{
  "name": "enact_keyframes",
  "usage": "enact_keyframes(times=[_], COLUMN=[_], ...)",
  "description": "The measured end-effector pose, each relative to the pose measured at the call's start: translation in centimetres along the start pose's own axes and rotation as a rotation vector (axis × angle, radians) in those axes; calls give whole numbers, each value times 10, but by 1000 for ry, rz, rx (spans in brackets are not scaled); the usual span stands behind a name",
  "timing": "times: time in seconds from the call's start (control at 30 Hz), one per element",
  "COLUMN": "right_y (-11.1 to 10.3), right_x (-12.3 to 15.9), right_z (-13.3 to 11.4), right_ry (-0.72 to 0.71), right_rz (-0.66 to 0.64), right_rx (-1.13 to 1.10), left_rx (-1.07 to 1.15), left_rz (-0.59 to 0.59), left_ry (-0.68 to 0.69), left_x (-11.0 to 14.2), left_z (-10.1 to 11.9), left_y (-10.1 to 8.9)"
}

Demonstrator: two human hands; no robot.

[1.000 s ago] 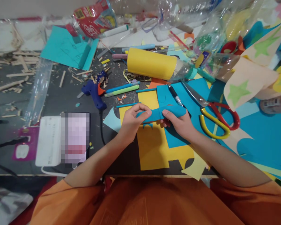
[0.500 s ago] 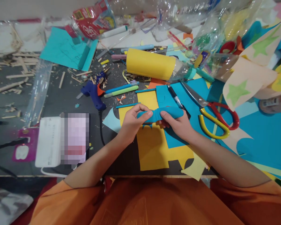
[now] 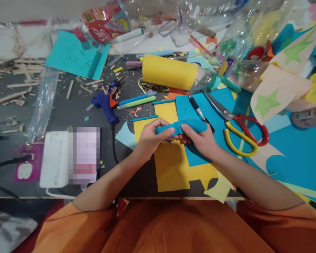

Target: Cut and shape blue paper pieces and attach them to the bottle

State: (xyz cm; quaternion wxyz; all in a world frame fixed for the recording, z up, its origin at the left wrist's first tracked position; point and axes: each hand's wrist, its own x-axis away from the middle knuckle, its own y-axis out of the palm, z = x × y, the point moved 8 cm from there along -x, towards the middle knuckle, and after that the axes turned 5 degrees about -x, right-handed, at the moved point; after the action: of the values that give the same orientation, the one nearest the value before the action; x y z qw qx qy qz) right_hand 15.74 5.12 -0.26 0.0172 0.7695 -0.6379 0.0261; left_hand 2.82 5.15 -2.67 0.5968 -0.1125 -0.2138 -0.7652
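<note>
A folded blue paper piece (image 3: 197, 125) with rounded ends is held between both hands, above the yellow paper (image 3: 171, 172) and a blue sheet (image 3: 197, 156). My left hand (image 3: 151, 137) is closed on its left end, thumb on top and fingers underneath. My right hand (image 3: 200, 138) pinches its middle and right part, thumb pressed on the upper face. The right fingertips are mostly hidden below the paper. Just beyond the hands lie a black marker (image 3: 197, 107) and thin blue paper rolls (image 3: 144, 118).
Scissors (image 3: 228, 116) with red and yellow handles lie to the right. A blue glue gun (image 3: 105, 107) with its cord lies left, near a phone (image 3: 88, 154) and a white power bank (image 3: 54, 160). A yellow-wrapped bottle (image 3: 171, 72) lies behind, among wood scraps and plastic bottles.
My left thumb and fingers have shifted slightly right along the blue paper, closer to the right thumb. The right hand has barely moved.
</note>
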Motion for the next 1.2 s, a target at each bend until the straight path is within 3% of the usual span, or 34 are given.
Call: enact_keyframes(times=[0.47, 0.97, 1.2], right_y=[2, -1, -1], right_x=[2, 2, 3], right_z=[-1, 0, 3], right_ry=[-68, -71, -63], right_rz=[-27, 25, 28], right_rx=[132, 49, 73], left_rx=[-17, -10, -10], left_rz=[-23, 56, 37], left_ry=[25, 34, 53], left_x=[1, 0, 1], left_z=[4, 2, 4], left_y=[3, -5, -4])
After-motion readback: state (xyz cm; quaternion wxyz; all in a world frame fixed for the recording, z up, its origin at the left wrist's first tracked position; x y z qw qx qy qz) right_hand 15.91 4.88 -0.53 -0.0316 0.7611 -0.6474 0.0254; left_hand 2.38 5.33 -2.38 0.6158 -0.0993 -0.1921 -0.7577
